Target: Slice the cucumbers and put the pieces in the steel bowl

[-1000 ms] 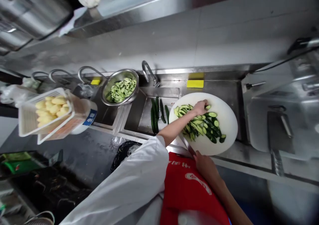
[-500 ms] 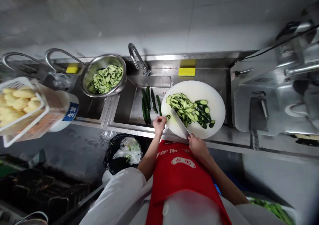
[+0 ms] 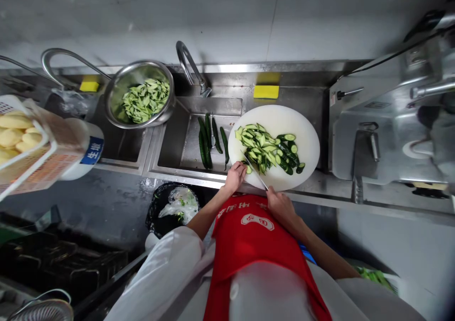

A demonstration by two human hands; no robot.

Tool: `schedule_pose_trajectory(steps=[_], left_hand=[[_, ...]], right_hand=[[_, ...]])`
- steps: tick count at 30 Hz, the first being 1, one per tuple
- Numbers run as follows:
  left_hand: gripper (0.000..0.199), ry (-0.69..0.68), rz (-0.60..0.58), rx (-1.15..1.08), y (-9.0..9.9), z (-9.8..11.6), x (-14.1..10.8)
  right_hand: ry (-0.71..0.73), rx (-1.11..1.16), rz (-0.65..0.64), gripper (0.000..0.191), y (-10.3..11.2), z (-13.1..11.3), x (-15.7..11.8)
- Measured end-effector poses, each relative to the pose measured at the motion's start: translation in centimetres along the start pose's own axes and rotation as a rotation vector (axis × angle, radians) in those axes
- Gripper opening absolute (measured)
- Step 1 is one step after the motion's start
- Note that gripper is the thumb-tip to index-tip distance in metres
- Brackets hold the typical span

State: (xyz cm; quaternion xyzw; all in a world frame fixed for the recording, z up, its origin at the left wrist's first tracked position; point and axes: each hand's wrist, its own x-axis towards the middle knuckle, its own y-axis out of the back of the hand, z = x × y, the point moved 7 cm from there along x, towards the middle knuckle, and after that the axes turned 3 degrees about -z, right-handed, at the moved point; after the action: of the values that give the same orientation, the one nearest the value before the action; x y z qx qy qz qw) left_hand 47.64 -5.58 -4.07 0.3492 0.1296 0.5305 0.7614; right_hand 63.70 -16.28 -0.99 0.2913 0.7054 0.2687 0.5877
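My right hand grips the handle of a kitchen knife, its blade angled up and left over the white cutting board. Fingers closed, my left hand presses a short piece of cucumber at the board's left edge, beside the blade. Sliced cucumber lies heaped just beyond the knife. Dark green cucumber chunks with pale cut ends rest to the right of that heap. Several whole cucumbers lie in the sink left of the board.
A steel bowl of cucumber slices stands left of the faucet. A yellow sponge sits behind the board. Peeled potatoes fill a basket at far left. Below the counter stands a black-lined bin. A cleaver lies at right.
My left hand has brought the cucumber piece rightward against the knife and now presses it on the board. The blade has turned more edge-on. The whole view has shifted slightly.
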Motion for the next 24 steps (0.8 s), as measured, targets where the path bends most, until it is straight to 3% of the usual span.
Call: schedule_pose_trajectory(steps=[4, 10, 24], left_hand=[[0.019, -0.031, 0.002, 0.068, -0.4, 0.2, 0.1], [0.021, -0.060, -0.059, 0.250, -1.4, 0.2, 0.1], [0.024, -0.051, 0.002, -0.006, -1.3, -0.8, -0.6]], right_hand=[[0.010, 0.006, -0.012, 0.040, -0.1, 0.1, -0.5], [-0.017, 0.003, -0.049, 0.032, 0.5, 0.1, -1.7], [-0.032, -0.035, -0.097, 0.033, 1.1, -0.7, -1.2]])
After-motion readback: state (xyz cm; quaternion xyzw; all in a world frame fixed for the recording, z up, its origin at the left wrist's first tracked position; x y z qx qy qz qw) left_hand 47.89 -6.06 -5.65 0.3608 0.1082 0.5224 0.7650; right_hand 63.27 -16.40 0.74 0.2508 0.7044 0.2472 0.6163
